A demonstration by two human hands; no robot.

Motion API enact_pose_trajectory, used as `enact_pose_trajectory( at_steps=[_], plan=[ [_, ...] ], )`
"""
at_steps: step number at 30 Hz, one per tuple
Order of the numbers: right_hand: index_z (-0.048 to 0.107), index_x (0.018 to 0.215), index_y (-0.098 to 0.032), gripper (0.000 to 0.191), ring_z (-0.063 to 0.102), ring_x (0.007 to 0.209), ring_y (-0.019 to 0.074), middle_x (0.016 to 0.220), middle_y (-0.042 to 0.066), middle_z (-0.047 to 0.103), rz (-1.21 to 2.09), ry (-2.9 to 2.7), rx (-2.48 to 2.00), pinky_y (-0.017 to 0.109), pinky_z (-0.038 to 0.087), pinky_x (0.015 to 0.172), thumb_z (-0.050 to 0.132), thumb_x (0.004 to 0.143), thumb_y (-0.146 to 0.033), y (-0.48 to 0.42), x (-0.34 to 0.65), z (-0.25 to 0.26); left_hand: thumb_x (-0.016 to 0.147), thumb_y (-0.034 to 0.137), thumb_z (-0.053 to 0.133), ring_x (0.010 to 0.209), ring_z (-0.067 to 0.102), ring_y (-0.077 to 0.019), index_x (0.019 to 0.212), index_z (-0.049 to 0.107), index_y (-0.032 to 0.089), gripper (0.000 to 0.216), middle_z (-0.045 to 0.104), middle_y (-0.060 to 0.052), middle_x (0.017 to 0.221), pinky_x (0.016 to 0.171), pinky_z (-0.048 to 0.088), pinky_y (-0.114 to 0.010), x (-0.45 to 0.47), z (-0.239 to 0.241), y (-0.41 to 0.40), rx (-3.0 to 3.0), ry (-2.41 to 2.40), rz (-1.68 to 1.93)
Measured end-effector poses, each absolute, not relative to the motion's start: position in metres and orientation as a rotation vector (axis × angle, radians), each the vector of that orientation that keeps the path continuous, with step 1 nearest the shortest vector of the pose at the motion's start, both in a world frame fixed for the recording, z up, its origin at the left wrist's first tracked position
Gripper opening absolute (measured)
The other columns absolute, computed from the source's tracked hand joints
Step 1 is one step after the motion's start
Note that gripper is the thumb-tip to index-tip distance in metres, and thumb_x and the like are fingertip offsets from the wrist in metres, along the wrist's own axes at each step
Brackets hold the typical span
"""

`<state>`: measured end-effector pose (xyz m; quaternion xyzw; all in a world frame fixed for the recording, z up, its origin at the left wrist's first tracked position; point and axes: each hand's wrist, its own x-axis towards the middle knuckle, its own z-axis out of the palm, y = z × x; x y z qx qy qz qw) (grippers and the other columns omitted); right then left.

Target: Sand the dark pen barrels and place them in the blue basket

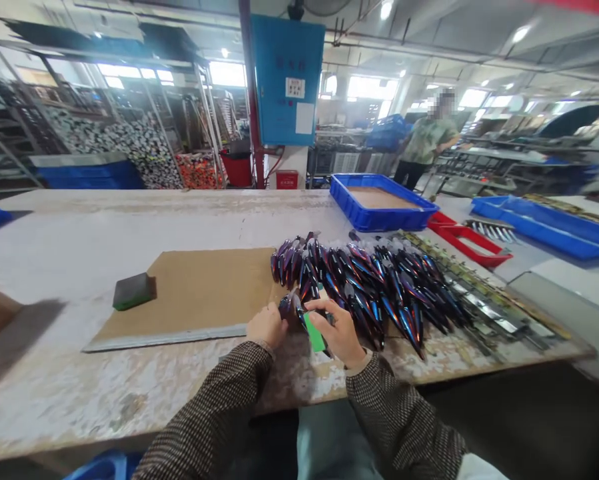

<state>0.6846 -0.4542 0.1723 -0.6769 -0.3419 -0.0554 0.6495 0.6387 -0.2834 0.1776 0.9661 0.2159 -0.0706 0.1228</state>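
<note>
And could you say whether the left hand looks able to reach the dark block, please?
Probably yes: only bare brown board seems to lie between the left hand and the dark block, though the hand appears to touch a dark glossy piece.

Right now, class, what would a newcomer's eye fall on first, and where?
Probably the heap of glossy, dark pieces on the right side of the table, beside the cardboard sheet. Next comes the bright green piece in the right hand, at the heap's near edge. Beyond the table, the blue cabinet stands out.
</note>
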Motion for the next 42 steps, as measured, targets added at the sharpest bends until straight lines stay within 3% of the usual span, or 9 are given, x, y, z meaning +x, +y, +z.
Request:
enact_pose_trajectory(
  at_steps=[7, 13, 16, 22, 26, 32, 37, 42],
  plan=[
    [0.073, 0.096, -0.023, 0.023, 0.065, 0.096, 0.0251, 0.1, 0.004, 0.071, -0.121, -0.715, -1.621, 0.037, 0.049, 0.09, 0.059, 0.089, -0.04, -0.477, 0.69, 0.172, 0.087, 0.036, 0.052, 0.105, 0.068, -0.0326, 0.104, 0.055, 0.017, 0.026, 0.07, -0.018, 0.113, 0.081, 0.05, -0.035, 0.647, 0.189, -0.267, 2.723, 0.681, -0.194],
    [0.074, 0.096, -0.021, 0.028, 0.065, 0.096, 0.0268, 0.101, 0.007, 0.072, -0.032, -0.73, -1.631, 0.039, 0.048, 0.091, 0.061, 0.086, -0.044, -0.47, 0.693, 0.17, 0.094, 0.027, 0.047, 0.097, 0.071, -0.026, 0.122, 0.044, 0.019, 0.03, 0.073, -0.011, 0.103, 0.078, 0.048, -0.031, 0.573, 0.199, -0.277, 2.641, 0.752, -0.038],
    [0.074, 0.095, -0.021, 0.028, 0.064, 0.094, 0.0261, 0.101, 0.006, 0.071, 0.025, -0.788, -1.621, 0.039, 0.048, 0.089, 0.062, 0.087, -0.045, -0.448, 0.691, 0.172, 0.094, 0.024, 0.048, 0.091, 0.072, -0.025, 0.125, 0.043, 0.02, 0.031, 0.073, -0.008, 0.098, 0.076, 0.048, -0.03, 0.511, 0.188, -0.289, 2.541, 0.769, 0.099],
    [0.073, 0.094, -0.022, 0.024, 0.064, 0.088, 0.0244, 0.095, 0.004, 0.071, 0.089, -1.054, -1.602, 0.037, 0.047, 0.082, 0.061, 0.089, -0.042, -0.379, 0.661, 0.167, 0.103, 0.038, 0.037, 0.088, 0.073, -0.0246, 0.125, 0.043, 0.022, 0.028, 0.074, -0.006, 0.096, 0.071, 0.048, -0.029, 0.435, 0.142, -0.323, 2.282, 0.984, 0.151],
    [0.071, 0.091, -0.022, 0.016, 0.062, 0.09, 0.0247, 0.092, 0.005, 0.07, 0.027, -1.322, -1.695, 0.038, 0.043, 0.084, 0.061, 0.087, -0.034, -0.343, 0.644, 0.154, 0.104, 0.035, 0.037, 0.089, 0.073, -0.0262, 0.123, 0.044, 0.022, 0.025, 0.075, -0.007, 0.102, 0.069, 0.049, -0.03, 0.434, 0.13, -0.334, 2.335, 1.086, 0.038],
    [0.069, 0.084, -0.022, 0.006, 0.059, 0.09, 0.0241, 0.084, 0.004, 0.067, -0.21, -1.449, -1.964, 0.038, 0.033, 0.085, 0.067, 0.085, -0.027, -0.322, 0.633, 0.143, 0.103, 0.037, 0.038, 0.084, 0.074, -0.0296, 0.115, 0.047, 0.02, 0.023, 0.074, -0.009, 0.093, 0.063, 0.05, -0.032, 0.444, 0.132, -0.337, 2.451, 1.155, -0.15],
    [0.068, 0.092, -0.023, 0.007, 0.056, 0.099, 0.0249, 0.094, 0.005, 0.068, -0.193, -1.653, -1.88, 0.041, 0.027, 0.095, 0.065, 0.087, -0.029, -0.323, 0.609, 0.147, 0.104, 0.038, 0.036, 0.086, 0.074, -0.0298, 0.114, 0.047, 0.02, 0.024, 0.074, -0.009, 0.09, 0.064, 0.051, -0.032, 0.443, 0.127, -0.337, 2.452, 1.116, -0.184],
    [0.069, 0.088, -0.021, 0.009, 0.056, 0.092, 0.0253, 0.087, 0.006, 0.067, -0.25, -1.582, -1.973, 0.041, 0.03, 0.088, 0.063, 0.086, -0.028, -0.323, 0.618, 0.144, 0.103, 0.038, 0.037, 0.082, 0.074, -0.0286, 0.111, 0.048, 0.02, 0.023, 0.074, -0.009, 0.09, 0.063, 0.051, -0.031, 0.444, 0.126, -0.338, 2.42, 1.154, -0.186]
  ],
)
